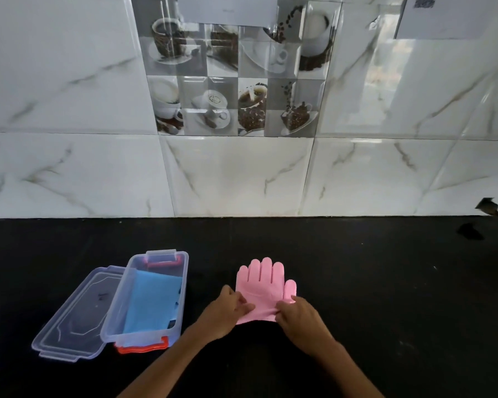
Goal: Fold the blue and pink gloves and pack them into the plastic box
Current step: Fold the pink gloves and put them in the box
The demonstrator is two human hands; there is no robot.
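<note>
- White marble-look wall tiles (69,173) with grey veins fill the upper part of the view, and a panel of coffee-cup picture tiles (233,79) sits in the middle of the wall.
- Below the wall runs a black table (385,282) that carries all the task's things.
- A pink glove (263,285) lies flat on the table near the centre, its fingers pointing toward the wall and its thumb on the right side.
- The left hand (227,310) pinches the cuff end of the pink glove at its left edge, fingers curled onto the material.
- The right hand (298,315) pinches the same cuff end at its right edge, just below the glove's thumb, and the material bunches slightly between the two hands.
- A clear plastic box (120,320) stands open to the left of the hands, well apart from the pink glove, with red latches (143,347) showing at its near and far ends.
- A blue glove (153,303) lies folded inside the plastic box, covering most of its floor.
- The box's clear lid (75,314) lies on the table touching the box's left side, partly tucked under it or against it; which one cannot be told.
- A small dark mark (488,206) shows at the wall's base on the far right.
</note>
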